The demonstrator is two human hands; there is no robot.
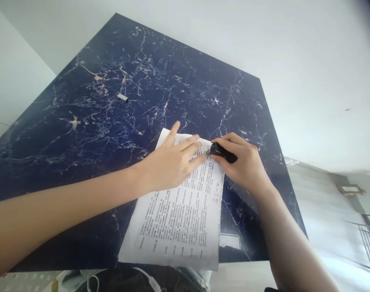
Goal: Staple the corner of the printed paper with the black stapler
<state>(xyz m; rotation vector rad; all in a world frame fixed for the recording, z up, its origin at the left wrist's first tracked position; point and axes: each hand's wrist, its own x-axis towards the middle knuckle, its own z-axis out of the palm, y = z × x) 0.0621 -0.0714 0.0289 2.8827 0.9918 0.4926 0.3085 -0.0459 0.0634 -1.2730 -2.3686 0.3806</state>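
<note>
A sheaf of printed paper [175,227] lies on the dark blue marbled table, with lines of text and some handwriting near its right edge. My left hand [175,162] rests on the upper part of the sheets, palm down and fingers spread. A black stapler [223,153] is gripped in my right hand [244,160], between thumb and fingers. Its front end meets the right edge of the paper close to the top corner. My right fingers partly cover the stapler's body.
Farther off on the table [187,93] lies a small light-grey block [122,97], perhaps a strip of staples. A pale-rimmed rectangular item [229,241] sits right of the paper near the front edge. White walls border the table's far side. A white cable [146,278] shows below the front edge.
</note>
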